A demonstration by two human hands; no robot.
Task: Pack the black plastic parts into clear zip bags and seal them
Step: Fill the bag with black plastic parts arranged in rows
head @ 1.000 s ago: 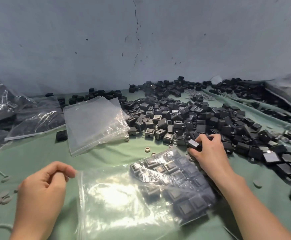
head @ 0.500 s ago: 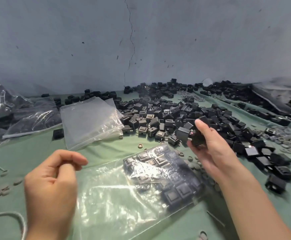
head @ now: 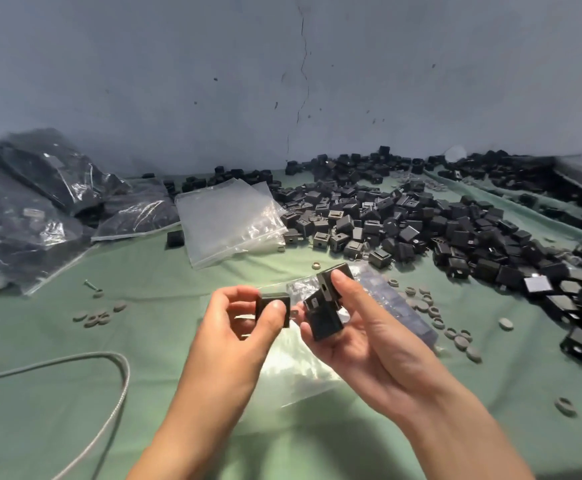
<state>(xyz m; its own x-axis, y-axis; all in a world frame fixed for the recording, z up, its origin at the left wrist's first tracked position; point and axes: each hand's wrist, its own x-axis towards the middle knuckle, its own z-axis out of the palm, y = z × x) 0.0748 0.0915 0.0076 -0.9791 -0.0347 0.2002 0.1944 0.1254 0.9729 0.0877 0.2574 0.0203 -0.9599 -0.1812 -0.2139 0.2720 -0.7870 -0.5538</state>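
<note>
Left hand (head: 234, 329) pinches single black part (head: 273, 305). Right hand (head: 355, 339) curls round few black parts (head: 324, 322). Both above clear zip bag (head: 300, 374) on counter (head: 57, 438), partly filled with parts. Empty bag stack (head: 227, 216) behind. Filled bags (head: 33, 209) far left. Loose pile (head: 428, 223) right.

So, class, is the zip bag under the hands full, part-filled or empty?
Part-filled: black parts show through the far end of the zip bag; near end looks empty.
</note>
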